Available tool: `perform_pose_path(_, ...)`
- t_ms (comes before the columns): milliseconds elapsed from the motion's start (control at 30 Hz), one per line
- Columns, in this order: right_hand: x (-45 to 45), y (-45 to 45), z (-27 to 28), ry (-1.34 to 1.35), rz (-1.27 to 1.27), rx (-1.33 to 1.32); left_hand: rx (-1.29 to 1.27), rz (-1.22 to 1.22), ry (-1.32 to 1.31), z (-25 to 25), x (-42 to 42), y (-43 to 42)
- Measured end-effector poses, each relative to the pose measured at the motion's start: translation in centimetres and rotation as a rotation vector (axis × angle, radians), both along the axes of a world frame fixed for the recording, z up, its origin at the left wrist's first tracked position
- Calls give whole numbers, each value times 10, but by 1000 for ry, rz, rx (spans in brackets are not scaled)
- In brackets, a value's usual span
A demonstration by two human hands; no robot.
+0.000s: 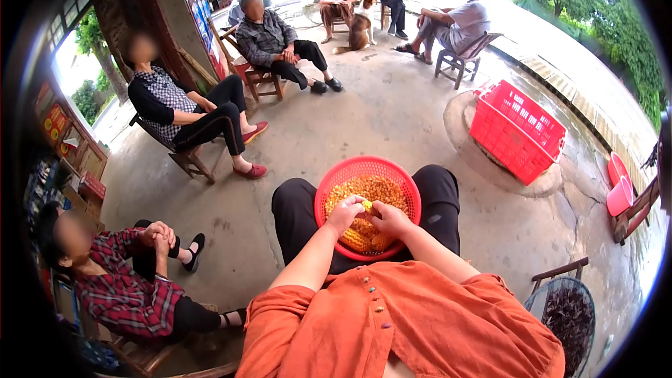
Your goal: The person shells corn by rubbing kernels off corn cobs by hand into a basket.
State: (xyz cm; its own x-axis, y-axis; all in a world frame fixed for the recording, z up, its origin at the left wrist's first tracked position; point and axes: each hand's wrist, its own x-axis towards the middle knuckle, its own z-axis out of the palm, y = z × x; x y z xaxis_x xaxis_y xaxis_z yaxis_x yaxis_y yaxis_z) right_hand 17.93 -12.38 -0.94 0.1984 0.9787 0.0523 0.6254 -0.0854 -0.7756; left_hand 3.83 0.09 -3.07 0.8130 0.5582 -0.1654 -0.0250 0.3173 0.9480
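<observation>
A red plastic basket [413,203] rests on my lap, with loose corn kernels [371,187] spread inside it. Over the basket, my left hand [344,214] and my right hand [391,220] are close together, their fingers closed around a corn cob [367,205]. Only a small yellow part of that cob shows between the fingertips; the rest is hidden by my hands. Just below them, some yellow corn cobs [358,239] lie in the near side of the basket.
Several people sit on chairs around the left and back. A brown and white dog [360,24] sits among them. To the right stand a red plastic crate [514,129] and a pink basin [620,197]. A mesh basket [567,322] with dark contents is near my right side.
</observation>
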Motion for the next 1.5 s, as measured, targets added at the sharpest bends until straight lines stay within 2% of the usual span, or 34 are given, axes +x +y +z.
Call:
perform_pose_path(267,-1,-1,6,-28,35,-20,24,-5,9,4,0,-1)
perform_pose_path(433,2,2,-1,-14,78,-26,156,-5,91,-3,2,0)
perform_pose_path(633,-3,1,-3,-31,67,63,169,3,108,-8,2,3)
perform_pose_path(700,-4,-1,6,76,80,-3,143,-6,89,-8,1,5)
perform_pose_path(800,-1,3,-4,98,50,-50,109,-17,36,-9,4,3)
perform_pose_path(833,-1,5,-9,68,32,17,102,-12,5,-8,2,2)
perform_pose_path(900,1,6,-5,129,21,-30,82,-13,2,-2,2,-1)
perform_pose_path(1033,-1,8,-11,358,95,55,42,-32,-31,3,1,-4)
perform_pose_path(1100,5,4,-4,257,6,-117,86,-26,-34,-1,1,-3)
perform_pose_path(1133,6,6,-5,255,12,-113,98,-22,-16,-3,1,-2)
perform_pose_path(1200,8,6,-8,311,-39,53,70,5,-16,-4,3,-3)
perform_pose_path(1333,10,8,-11,408,-93,-18,28,19,8,-1,4,-4)
perform_pose_path(1367,11,9,-16,408,-92,-18,28,20,7,-3,4,-3)
perform_pose_path(1433,10,9,-15,240,-67,0,4,-6,-29,-5,4,-2)
perform_pose_path(1500,9,7,-10,226,-55,-32,5,-23,-17,-3,2,-1)
